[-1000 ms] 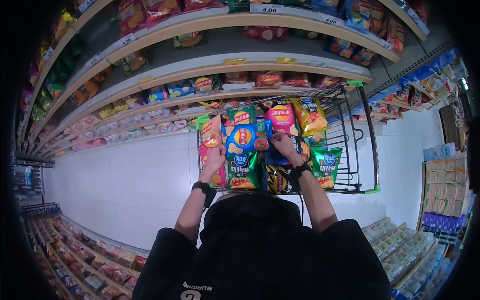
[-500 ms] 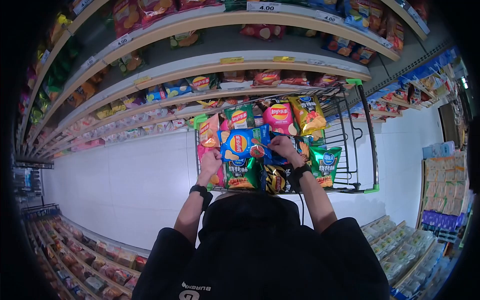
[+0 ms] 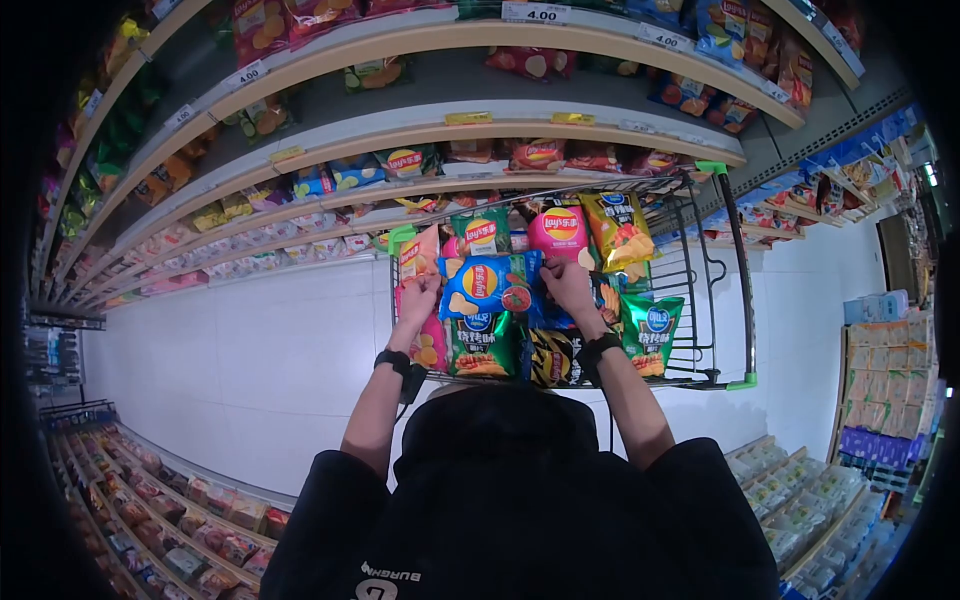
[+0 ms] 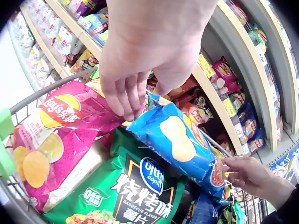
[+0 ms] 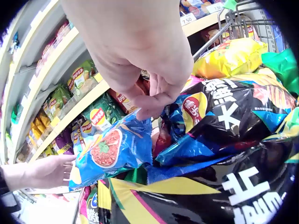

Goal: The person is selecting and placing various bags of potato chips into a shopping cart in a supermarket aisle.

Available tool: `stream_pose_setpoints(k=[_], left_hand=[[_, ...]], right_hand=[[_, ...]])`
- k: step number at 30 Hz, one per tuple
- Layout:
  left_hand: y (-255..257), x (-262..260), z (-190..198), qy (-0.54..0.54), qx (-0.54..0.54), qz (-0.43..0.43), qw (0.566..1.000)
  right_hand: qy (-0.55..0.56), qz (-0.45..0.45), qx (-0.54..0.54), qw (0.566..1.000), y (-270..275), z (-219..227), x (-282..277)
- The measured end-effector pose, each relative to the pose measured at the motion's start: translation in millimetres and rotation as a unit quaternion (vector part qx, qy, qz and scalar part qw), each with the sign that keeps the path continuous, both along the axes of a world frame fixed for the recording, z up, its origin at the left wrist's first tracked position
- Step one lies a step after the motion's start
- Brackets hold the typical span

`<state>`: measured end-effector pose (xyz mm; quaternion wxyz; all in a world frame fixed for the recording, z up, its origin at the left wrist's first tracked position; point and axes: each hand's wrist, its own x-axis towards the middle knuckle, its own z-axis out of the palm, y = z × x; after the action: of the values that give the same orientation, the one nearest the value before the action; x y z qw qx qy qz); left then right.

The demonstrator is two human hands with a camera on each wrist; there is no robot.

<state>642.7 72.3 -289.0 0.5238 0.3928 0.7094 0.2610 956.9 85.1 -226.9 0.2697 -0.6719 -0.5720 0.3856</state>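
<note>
A blue chip bag (image 3: 490, 287) lies across the other bags in the cart, over the top of a green bag (image 3: 484, 350). My right hand (image 3: 568, 290) pinches its right end; the right wrist view shows thumb and fingertips at the blue bag's (image 5: 114, 149) upper corner. At the opposite end is my left hand (image 3: 418, 302), its fingers extended beside the bag in the right wrist view. From the left wrist, the left hand (image 4: 135, 70) appears above a pink bag (image 4: 65, 121) and the blue bag's near corner; whether its fingertips touch is unclear.
The wire cart (image 3: 745, 290) holds several more bags, among them a yellow one (image 3: 617, 232) and a green one (image 3: 652, 335) at the right. Shelves of chips (image 3: 400, 45) run along the cart's far side. More shelving stands at the lower left and lower right.
The blue bag has shifted slightly left and toward the body since a second ago. My left hand moved toward the body, then back away from it. My right hand stays at the bag's right end.
</note>
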Motion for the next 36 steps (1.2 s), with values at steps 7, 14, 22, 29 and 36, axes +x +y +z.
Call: stream_pose_setpoints(k=[7,14,22,29,36], left_hand=[[24.8,17.5,2.9,0.112,0.014,-0.008,0.994],[18.2,24.8,0.9,0.055,0.060,0.044,0.996],[18.1,20.9,-1.6,0.138,0.046,-0.008,0.989],[7.0,12.6,9.7,0.078,0.039,-0.017,0.996],[-12.4,47.6,92.7,0.283,0.344,-0.315,0.838]], right_hand=[[-0.045,-0.091,-0.080,0.992,26.3,-10.2,-10.7],[-0.065,-0.085,-0.085,0.991,38.5,-48.0,-1.8],[-0.059,-0.077,-0.026,0.995,38.0,-71.1,1.9],[-0.109,-0.001,0.033,0.994,22.7,-11.9,-9.4],[-0.237,0.306,0.204,0.899,-6.4,37.9,-34.4]])
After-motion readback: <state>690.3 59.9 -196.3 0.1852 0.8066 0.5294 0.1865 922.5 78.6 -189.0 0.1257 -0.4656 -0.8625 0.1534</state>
